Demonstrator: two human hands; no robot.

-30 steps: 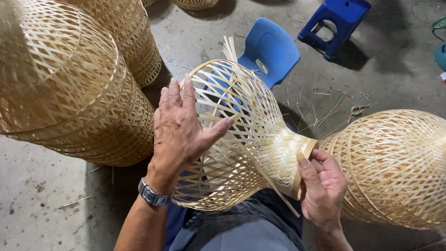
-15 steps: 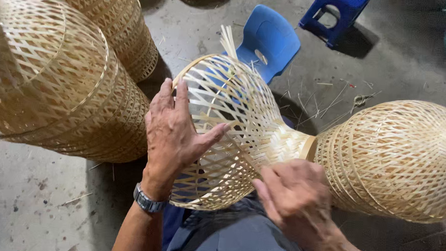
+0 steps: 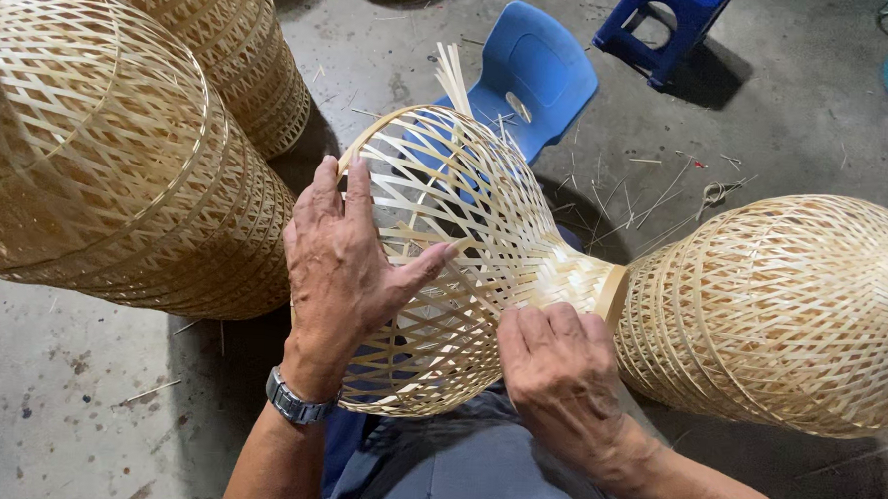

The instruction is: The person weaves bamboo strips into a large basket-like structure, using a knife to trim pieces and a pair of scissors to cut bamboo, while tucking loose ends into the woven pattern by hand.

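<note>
Concrete floor (image 3: 78, 403), bamboo scraps about. Left hand (image 3: 343, 265) lies flat and spread on the half-woven basket (image 3: 485, 221); right hand (image 3: 559, 369) clasps its tight-woven neck. Loose strip ends (image 3: 454, 75) at the rim remain unfinished.

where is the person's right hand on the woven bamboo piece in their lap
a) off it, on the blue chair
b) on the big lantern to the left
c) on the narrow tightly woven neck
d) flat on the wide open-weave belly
c: the right hand grips the narrow neck of the woven bamboo lampshade, while the left hand lies spread on its open-weave belly.
</note>
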